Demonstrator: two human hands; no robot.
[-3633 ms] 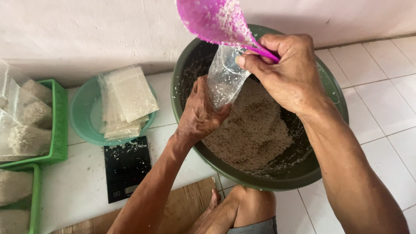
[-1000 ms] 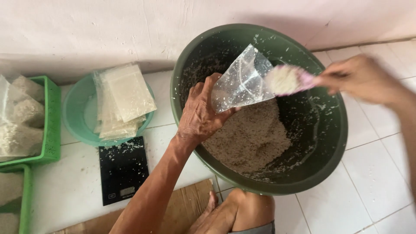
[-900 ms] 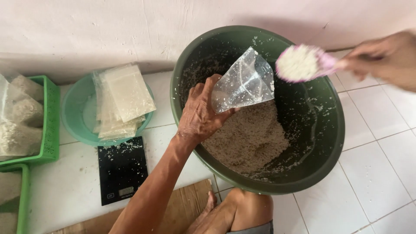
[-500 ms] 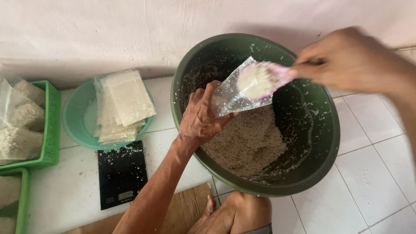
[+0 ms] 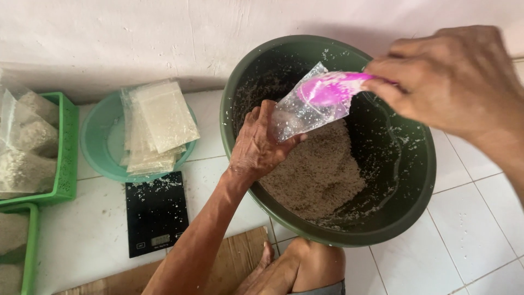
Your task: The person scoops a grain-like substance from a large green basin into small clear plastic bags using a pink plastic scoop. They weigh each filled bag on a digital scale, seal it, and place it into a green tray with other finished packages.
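Note:
My left hand (image 5: 257, 143) grips a small clear plastic bag (image 5: 303, 109) by its lower end, holding it tilted over a large dark green basin (image 5: 415, 191) of pale grainy mash (image 5: 319, 175). My right hand (image 5: 456, 76) holds a pink plastic scoop (image 5: 333, 87) by the handle. The scoop's bowl is pushed into the bag's open mouth. Loose grains cling to the inside of the bag.
A teal bowl (image 5: 101, 147) holds a stack of empty clear bags (image 5: 158, 123) left of the basin. A black kitchen scale (image 5: 155, 213) lies on the white tiles in front of it. Green baskets (image 5: 65, 153) with filled bags stand at far left. My foot (image 5: 305, 267) rests below the basin.
My right hand brought the heaped scoop from the right and pushed it into the bag's mouth. The left hand has kept the bag in place.

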